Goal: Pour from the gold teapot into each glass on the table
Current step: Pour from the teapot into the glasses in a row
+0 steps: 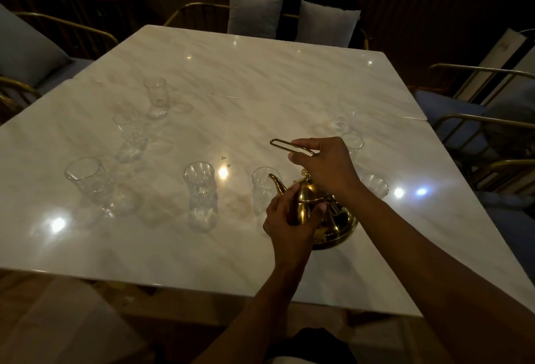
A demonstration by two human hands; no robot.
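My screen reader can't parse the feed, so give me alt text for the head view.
Right hand grips the wire handle of a gold teapot on a marble table while the left hand steadies its body, spout beside a clear glass. Seven more glasses stand around.

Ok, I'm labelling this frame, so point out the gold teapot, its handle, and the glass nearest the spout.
gold teapot (333, 227), head view, on its shiny lower body.
handle (282, 143), head view, on the raised wire loop.
glass nearest the spout (262, 190), head view, on its clear side.
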